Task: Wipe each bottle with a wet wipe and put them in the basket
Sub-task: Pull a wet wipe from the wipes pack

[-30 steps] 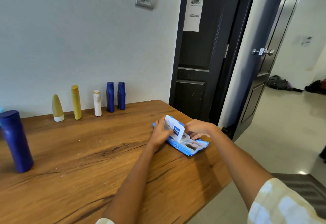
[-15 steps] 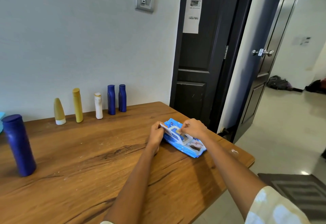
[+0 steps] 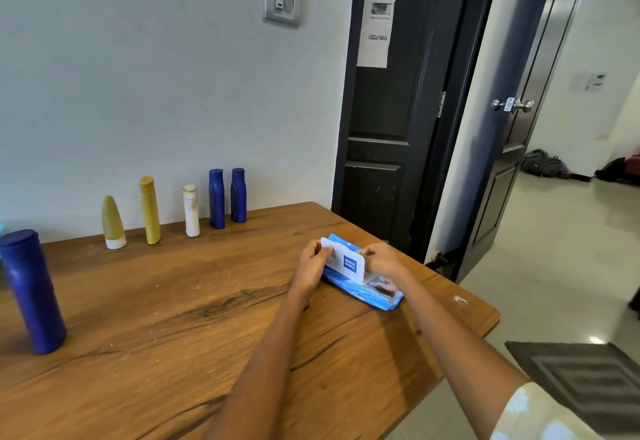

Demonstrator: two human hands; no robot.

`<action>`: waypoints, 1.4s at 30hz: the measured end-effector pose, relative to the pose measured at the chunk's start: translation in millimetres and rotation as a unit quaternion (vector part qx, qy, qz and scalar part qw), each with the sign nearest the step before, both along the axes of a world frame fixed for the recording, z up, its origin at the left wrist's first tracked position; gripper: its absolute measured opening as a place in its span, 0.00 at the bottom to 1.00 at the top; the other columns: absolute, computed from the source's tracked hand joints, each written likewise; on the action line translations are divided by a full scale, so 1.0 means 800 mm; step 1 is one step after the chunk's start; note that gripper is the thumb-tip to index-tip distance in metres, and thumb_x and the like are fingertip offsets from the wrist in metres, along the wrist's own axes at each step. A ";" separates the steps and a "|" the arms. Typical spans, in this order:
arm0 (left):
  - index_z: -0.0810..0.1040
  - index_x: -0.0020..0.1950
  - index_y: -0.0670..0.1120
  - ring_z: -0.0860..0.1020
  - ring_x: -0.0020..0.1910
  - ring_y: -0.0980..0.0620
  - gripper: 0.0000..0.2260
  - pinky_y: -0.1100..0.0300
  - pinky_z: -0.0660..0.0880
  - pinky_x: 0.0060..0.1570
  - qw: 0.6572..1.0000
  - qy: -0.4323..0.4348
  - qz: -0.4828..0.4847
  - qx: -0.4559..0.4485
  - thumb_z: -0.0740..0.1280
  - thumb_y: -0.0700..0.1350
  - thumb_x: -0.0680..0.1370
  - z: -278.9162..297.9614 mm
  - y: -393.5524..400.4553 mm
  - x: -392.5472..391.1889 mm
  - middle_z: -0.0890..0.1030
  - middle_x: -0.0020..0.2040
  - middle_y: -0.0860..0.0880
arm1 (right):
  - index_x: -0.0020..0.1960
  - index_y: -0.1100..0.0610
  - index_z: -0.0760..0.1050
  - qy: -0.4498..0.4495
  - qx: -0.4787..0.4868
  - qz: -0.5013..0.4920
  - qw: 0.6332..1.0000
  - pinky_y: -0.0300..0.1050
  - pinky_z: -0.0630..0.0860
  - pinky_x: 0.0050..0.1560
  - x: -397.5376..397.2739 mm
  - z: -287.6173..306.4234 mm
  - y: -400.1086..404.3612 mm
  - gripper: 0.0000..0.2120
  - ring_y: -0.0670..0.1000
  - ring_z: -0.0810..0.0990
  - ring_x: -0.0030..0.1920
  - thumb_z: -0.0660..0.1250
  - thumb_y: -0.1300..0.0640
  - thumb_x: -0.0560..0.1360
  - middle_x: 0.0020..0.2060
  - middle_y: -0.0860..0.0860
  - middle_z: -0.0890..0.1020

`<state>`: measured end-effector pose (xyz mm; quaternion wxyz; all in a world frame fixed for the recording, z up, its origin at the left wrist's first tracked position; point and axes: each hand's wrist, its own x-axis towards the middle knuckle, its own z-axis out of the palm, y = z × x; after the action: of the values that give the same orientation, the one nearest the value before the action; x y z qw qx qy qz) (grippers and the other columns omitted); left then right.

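Wipes pack (image 3: 367, 287) is lying on the table (image 3: 173, 318), long axis running near-right to far-left. Left hand (image 3: 311, 266) is pinching the raised flap (image 3: 346, 261); right hand (image 3: 381, 261) is reaching behind it, grip hidden. Bottles (image 3: 188, 211) are standing well apart, far left along the wall.

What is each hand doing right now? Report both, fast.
Left hand: pinches the raised flap of the wet wipe pack.
Right hand: fingers curled at the pack's opening behind the flap; a held wipe cannot be told.

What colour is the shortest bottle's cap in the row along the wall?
White; the olive-yellow bottle stands on its white cap, seen in the head view.
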<state>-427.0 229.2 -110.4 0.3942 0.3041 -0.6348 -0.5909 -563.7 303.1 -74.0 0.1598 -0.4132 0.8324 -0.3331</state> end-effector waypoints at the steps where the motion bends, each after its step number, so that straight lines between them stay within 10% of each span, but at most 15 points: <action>1: 0.74 0.54 0.46 0.77 0.47 0.54 0.08 0.68 0.73 0.36 1.000 -0.004 -0.002 -0.004 0.60 0.48 0.81 -0.001 0.000 0.000 0.78 0.54 0.43 | 0.48 0.60 0.77 0.028 0.029 0.012 0.999 0.38 0.74 0.41 -0.001 0.004 -0.002 0.08 0.47 0.78 0.41 0.65 0.55 0.77 0.46 0.53 0.82; 12: 0.76 0.58 0.41 0.72 0.38 0.59 0.22 0.76 0.67 0.30 0.994 -0.079 0.037 -0.064 0.53 0.56 0.81 -0.002 0.003 -0.010 0.78 0.49 0.41 | 0.53 0.60 0.72 -0.111 -0.207 -0.106 0.966 0.39 0.72 0.37 0.000 -0.010 0.002 0.10 0.47 0.75 0.40 0.58 0.54 0.80 0.45 0.55 0.78; 16: 0.73 0.63 0.42 0.74 0.53 0.50 0.22 0.57 0.74 0.54 0.990 -0.125 0.059 0.001 0.56 0.58 0.80 0.029 -0.007 -0.023 0.76 0.59 0.45 | 0.49 0.57 0.77 -0.128 -0.211 -0.049 0.968 0.40 0.75 0.38 0.000 -0.010 0.005 0.10 0.49 0.79 0.43 0.63 0.51 0.78 0.44 0.54 0.81; 20: 0.75 0.57 0.43 0.72 0.46 0.52 0.14 0.62 0.69 0.40 0.939 -0.323 -0.058 -0.103 0.62 0.51 0.78 0.077 -0.018 -0.046 0.76 0.61 0.43 | 0.51 0.59 0.77 -0.163 -0.205 -0.032 0.965 0.49 0.77 0.48 -0.002 -0.009 0.011 0.16 0.54 0.81 0.47 0.61 0.47 0.78 0.44 0.57 0.82; 25: 0.71 0.65 0.44 0.72 0.62 0.45 0.19 0.54 0.68 0.63 0.896 -0.430 -0.054 -0.093 0.62 0.53 0.78 0.092 -0.019 -0.065 0.72 0.66 0.43 | 0.57 0.53 0.72 -0.248 -0.211 -0.049 0.944 0.41 0.75 0.43 -0.002 -0.007 0.018 0.15 0.46 0.77 0.44 0.57 0.44 0.79 0.46 0.51 0.80; 31: 0.71 0.65 0.42 0.73 0.60 0.46 0.20 0.60 0.69 0.50 0.929 -0.367 -0.033 -0.047 0.67 0.49 0.77 0.095 -0.017 -0.066 0.73 0.64 0.43 | 0.60 0.51 0.69 -0.253 -0.198 -0.026 0.947 0.42 0.76 0.47 -0.002 -0.008 0.025 0.12 0.49 0.77 0.52 0.56 0.47 0.80 0.58 0.53 0.76; 38: 0.77 0.47 0.44 0.75 0.48 0.47 0.02 0.57 0.72 0.43 0.989 -0.054 0.052 0.126 0.66 0.40 0.75 0.074 -0.012 -0.055 0.78 0.53 0.42 | 0.54 0.54 0.72 -0.208 -0.172 -0.022 0.963 0.52 0.79 0.55 -0.004 -0.010 0.024 0.05 0.53 0.79 0.53 0.60 0.57 0.80 0.55 0.57 0.79; 42: 0.73 0.49 0.46 0.76 0.49 0.48 0.06 0.57 0.74 0.47 0.992 0.004 0.071 0.107 0.60 0.47 0.81 0.059 -0.013 -0.053 0.79 0.52 0.44 | 0.63 0.55 0.71 -0.288 -0.164 0.011 0.944 0.50 0.75 0.57 0.001 0.002 0.030 0.18 0.57 0.76 0.60 0.55 0.45 0.80 0.58 0.56 0.78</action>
<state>-469.4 219.0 -63.5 0.4026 0.3867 -0.5433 -0.6270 -562.8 327.1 -72.8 0.3262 -0.3293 0.6804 -0.5677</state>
